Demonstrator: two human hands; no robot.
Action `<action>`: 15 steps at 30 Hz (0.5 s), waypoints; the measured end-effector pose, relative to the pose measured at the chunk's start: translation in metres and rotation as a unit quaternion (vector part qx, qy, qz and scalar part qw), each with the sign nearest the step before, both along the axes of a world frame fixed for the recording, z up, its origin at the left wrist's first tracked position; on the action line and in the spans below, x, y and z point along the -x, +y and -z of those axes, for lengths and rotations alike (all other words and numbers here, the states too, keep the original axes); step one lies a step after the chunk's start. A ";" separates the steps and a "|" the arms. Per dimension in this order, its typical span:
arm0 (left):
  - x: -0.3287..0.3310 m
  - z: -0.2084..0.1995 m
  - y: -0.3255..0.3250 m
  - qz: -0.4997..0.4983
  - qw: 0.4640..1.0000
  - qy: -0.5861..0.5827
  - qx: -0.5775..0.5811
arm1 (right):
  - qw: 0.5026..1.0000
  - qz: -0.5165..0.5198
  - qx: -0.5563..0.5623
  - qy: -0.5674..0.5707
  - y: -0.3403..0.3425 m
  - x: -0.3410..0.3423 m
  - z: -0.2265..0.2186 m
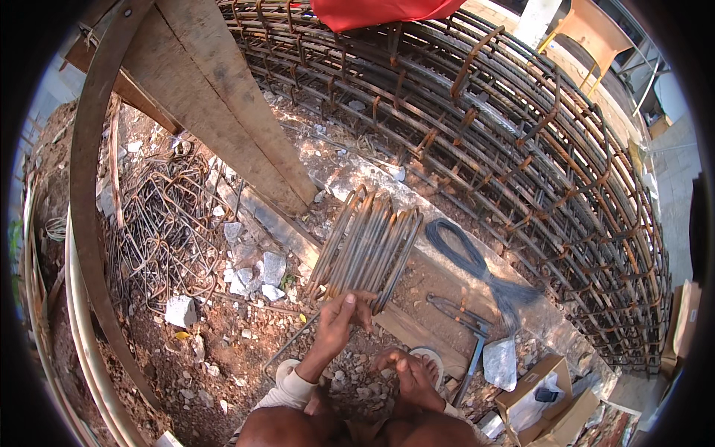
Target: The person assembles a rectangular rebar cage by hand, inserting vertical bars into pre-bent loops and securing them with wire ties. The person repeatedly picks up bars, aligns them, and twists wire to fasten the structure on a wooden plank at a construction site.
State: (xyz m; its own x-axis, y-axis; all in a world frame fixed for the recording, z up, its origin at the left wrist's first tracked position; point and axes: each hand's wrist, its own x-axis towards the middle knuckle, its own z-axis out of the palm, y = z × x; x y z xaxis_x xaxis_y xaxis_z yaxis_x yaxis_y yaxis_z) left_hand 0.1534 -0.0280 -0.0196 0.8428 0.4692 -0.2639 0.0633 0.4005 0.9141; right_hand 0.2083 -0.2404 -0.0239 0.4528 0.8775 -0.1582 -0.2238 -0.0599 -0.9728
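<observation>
My left hand (337, 322) is at the near end of a stack of bent rebar stirrups (365, 246). Its thumb lies over curled fingers; whatever they grip, if anything, is hidden. Low in front of me, beside my right foot, is my right hand (408, 377), apart from the stack. Its fingers are bent in toward the thumb, and I cannot make out anything between them. Right of the stirrups lie a pair of pincers (456, 309) and a looped bundle of thin tie wire (477, 268). A bent steel bar tool (475, 357) rests near the pincers.
A long rebar cage (477, 112) curves across the far and right side, with red cloth (380, 11) on it. Wooden planks (216, 97) slant in from upper left, above loose stirrups (167, 231). Stones (257, 272) and an open cardboard box (532, 398) lie nearby.
</observation>
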 end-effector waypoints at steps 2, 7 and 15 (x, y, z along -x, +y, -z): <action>0.002 0.003 -0.001 0.000 0.999 -0.019 0.034 | 0.997 0.023 0.000 0.070 0.001 0.004 0.001; 0.008 0.010 0.001 -0.049 0.988 -0.032 0.142 | 0.980 0.071 -0.009 0.186 -0.001 0.008 0.007; 0.004 0.013 -0.005 -0.098 0.982 -0.034 0.157 | 0.936 0.095 -0.083 0.329 0.004 0.005 0.025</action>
State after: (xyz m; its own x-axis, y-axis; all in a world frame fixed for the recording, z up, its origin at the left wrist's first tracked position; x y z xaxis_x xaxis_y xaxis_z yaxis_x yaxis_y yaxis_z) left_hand 0.1496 -0.0332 -0.0327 0.7650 0.5286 -0.3679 -0.0991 0.6611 0.7438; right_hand 0.2036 -0.2364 -0.0485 0.4557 0.8280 -0.3267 -0.7686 0.1809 -0.6137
